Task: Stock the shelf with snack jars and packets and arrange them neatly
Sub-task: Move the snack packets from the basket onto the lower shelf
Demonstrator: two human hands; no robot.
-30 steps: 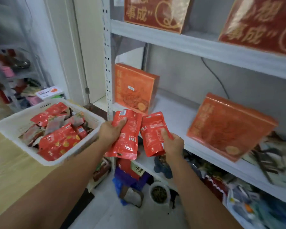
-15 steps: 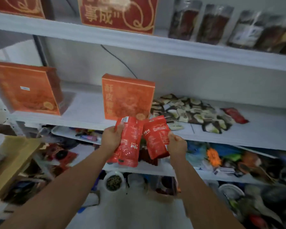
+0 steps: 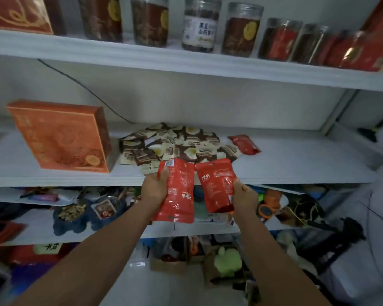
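Plainly, each hand is clamped on one pouch: the left hand (image 3: 154, 188) grips a red packet (image 3: 179, 195) by its side edge, thumb across the front, and the right hand (image 3: 244, 196) pinches a second red packet (image 3: 217, 186) likewise. Both are held upright, side by side, just before the middle shelf (image 3: 296, 166), probably ready to set down as a pair. A lone red pouch (image 3: 243, 144) lies beside a heap of brown packets (image 3: 177, 144), so the bare board near it looks like their spot.
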